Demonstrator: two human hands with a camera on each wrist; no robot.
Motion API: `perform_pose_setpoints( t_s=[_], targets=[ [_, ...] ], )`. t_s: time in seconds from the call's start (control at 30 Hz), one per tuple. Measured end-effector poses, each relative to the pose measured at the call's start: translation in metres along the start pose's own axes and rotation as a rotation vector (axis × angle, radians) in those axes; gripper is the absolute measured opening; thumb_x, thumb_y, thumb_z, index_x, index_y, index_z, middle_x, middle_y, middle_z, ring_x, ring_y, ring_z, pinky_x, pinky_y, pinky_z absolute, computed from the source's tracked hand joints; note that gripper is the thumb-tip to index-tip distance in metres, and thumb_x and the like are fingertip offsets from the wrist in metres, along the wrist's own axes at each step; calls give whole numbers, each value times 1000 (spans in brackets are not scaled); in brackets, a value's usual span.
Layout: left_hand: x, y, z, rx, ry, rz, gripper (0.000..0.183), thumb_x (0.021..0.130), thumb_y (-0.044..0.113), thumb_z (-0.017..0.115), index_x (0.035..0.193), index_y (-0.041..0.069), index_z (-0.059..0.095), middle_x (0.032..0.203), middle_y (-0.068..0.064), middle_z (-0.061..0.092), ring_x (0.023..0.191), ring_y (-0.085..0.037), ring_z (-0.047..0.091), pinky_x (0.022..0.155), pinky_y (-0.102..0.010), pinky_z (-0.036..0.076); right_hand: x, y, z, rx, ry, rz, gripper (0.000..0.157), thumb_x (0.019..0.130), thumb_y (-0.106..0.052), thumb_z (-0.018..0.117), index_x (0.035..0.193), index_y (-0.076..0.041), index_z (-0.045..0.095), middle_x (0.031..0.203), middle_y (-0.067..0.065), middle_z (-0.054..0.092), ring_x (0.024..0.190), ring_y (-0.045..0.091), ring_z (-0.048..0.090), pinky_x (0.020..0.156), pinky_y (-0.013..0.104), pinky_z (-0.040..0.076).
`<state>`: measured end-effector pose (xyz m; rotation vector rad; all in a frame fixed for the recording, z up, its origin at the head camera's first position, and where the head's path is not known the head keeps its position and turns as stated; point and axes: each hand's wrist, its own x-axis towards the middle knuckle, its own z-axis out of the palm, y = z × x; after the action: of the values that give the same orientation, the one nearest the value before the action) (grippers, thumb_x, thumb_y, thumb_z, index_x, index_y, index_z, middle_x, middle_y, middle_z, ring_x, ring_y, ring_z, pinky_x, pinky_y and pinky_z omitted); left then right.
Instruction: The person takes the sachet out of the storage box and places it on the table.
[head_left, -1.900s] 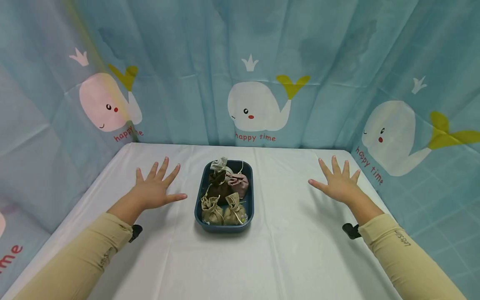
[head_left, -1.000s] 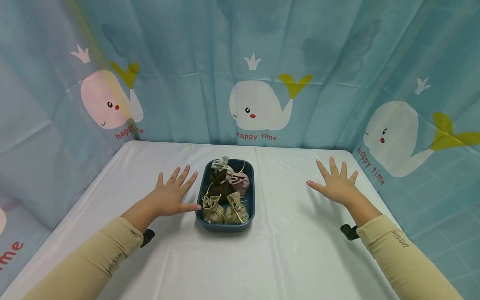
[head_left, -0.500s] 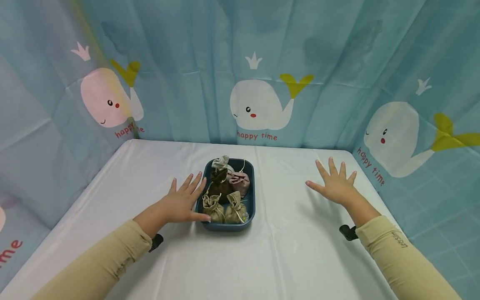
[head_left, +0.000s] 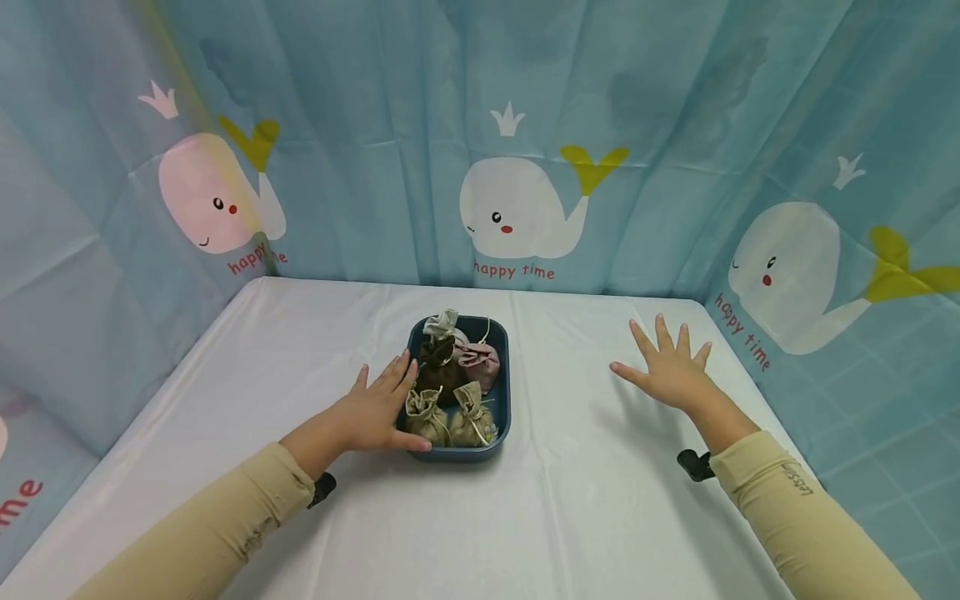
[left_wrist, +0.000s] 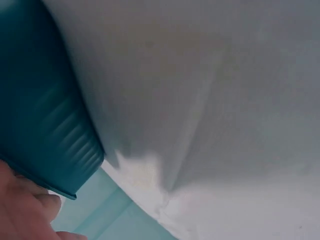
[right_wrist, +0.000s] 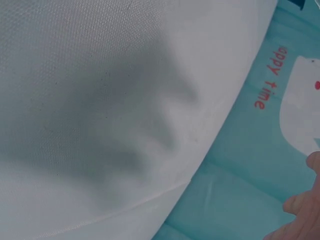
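A dark blue bin [head_left: 459, 456] on the white table holds several small drawstring pouches. Two tan pouches [head_left: 470, 421] lie at its near end, a dark brown pouch [head_left: 441, 377] in the middle, a dusty pink pouch [head_left: 480, 365] at the right and a pale grey one [head_left: 441, 323] at the far end. My left hand [head_left: 372, 417] is at the bin's left side, fingers extended over the rim; contact is hard to tell. In the left wrist view its fingers show beside the bin's ribbed wall [left_wrist: 60, 115]. My right hand [head_left: 675, 375] hovers over the table, fingers spread, holding nothing.
White cloth covers the table [head_left: 600, 517]. Blue curtains [head_left: 360, 192] printed with whales hang along the back and both sides. A small black device [head_left: 696, 465] shows under the right wrist, another [head_left: 322, 490] under the left.
My left hand has moved right and slightly nearer, from bare table to the bin's left rim, its fingers drawing closer together. My right hand has barely shifted. The bin and pouches stay put.
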<state>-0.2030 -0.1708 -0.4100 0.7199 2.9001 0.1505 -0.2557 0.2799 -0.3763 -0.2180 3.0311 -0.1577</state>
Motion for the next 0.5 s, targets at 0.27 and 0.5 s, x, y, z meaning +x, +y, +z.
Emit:
perform_pose_setpoints(
  t_s=[0.27,0.5],
  targets=[
    [-1,1,1,-30,-6,-17,128,60,89,38,146,4,-2,152,-14,-12,139,-29,-1,105,-60,7,1,-2,0,2,4,-8,98,77,-80,27,148,-20,-3,148,25,-15,126,53,-23,86,75,-14],
    [-1,1,1,-15,6,-17,125,63,86,42,147,4,0,152,-14,-10,139,-30,0,104,-61,8,1,-4,-2,13,10,-12,96,78,-79,27,148,-21,-6,148,24,-16,126,52,-24,86,75,-14]
  ],
)
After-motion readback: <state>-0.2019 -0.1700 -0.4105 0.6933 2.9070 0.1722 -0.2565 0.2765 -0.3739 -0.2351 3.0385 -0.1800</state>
